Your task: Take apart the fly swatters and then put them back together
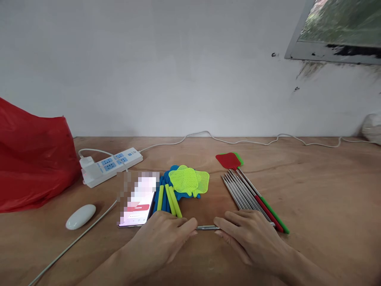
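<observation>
On a wooden table (312, 190) by a white wall (178, 67), the left hand (162, 240) and right hand (251, 236) pinch a thin shiny metal rod (207, 228).

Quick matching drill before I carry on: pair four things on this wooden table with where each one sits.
Things:
1. thin metal rod
2. white oval mouse
3. white power strip
4. red flat swatter head

Places:
A. just right of the red plastic bag
B. at the far end of the steel rod bundle
C. between the left hand and right hand
D. left of the phone, near the front edge

Pairs: 1-C, 2-D, 3-A, 4-B
</observation>
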